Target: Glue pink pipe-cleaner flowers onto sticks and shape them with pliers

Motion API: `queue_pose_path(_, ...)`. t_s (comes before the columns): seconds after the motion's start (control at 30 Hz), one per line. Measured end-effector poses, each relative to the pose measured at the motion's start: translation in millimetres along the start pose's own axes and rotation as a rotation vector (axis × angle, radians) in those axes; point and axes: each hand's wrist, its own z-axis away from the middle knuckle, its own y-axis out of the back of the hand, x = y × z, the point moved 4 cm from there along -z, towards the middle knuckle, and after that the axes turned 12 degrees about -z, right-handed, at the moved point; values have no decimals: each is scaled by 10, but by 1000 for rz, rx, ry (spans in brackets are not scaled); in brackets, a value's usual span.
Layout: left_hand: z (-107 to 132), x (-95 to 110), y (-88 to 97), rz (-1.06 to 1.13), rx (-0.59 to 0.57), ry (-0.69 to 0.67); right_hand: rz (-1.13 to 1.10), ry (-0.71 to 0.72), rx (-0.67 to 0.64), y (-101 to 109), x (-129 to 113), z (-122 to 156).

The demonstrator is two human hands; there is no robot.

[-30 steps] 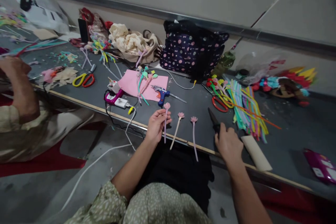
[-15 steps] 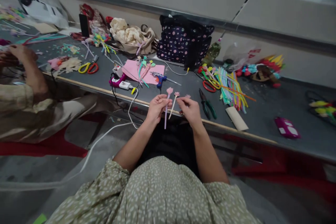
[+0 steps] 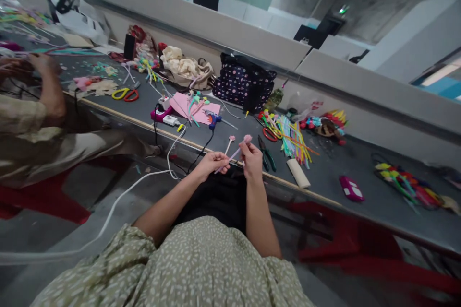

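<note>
My left hand [image 3: 215, 164] is closed on the lower part of a lilac stem that slants up to the right. At the stem's top sits the head of a pink craft flower [image 3: 247, 138], and my right hand [image 3: 252, 159] pinches just under it. Both hands are over the table's front edge. Just beyond them, between the hands, lies a second pink flower [image 3: 231, 138] on a cream stem. Green-handled pliers [image 3: 267, 154] lie right of my right hand. A blue glue gun [image 3: 213, 119] rests beyond my hands, partly on a pink sheet [image 3: 180, 104].
Scissors [image 3: 270, 134] and a bundle of coloured pipe cleaners [image 3: 293, 136] lie to the right, near a cardboard tube [image 3: 298, 173]. A purple box [image 3: 351, 188] is farther right. A dark dotted bag [image 3: 243, 81] stands behind. At left, a co-worker's arm [image 3: 50, 88] reaches over the table.
My right hand has moved in to pinch the lilac-stemmed flower below its head. The flower has tilted right, and my left hand now grips lower on its stem. The view has lifted and shifted.
</note>
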Motion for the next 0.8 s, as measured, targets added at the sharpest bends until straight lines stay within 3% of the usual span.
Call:
queue_pose_path(0.1,1,-69,76,-106,-18,26,-56,-30,54,206,-3,49)
queue_pose_path(0.23,-151,48,217,-451,260,-72,-87,-82,35,376,6,124)
queue_pose_path(0.37,-426,289,119,-957,428,-214,-4,-48,2,458,-14,158)
queue_pose_path(0.47,-662,346,9,-1138,440,-212,100,7,0,509,-44,185)
queue_pose_path(0.6,-888,268,-32,-1266,435,-131,151,-6,4,572,-56,227)
queue_pose_path(0.8,-936,130,65,-1298,430,-81,159,4,-29,579,-23,254)
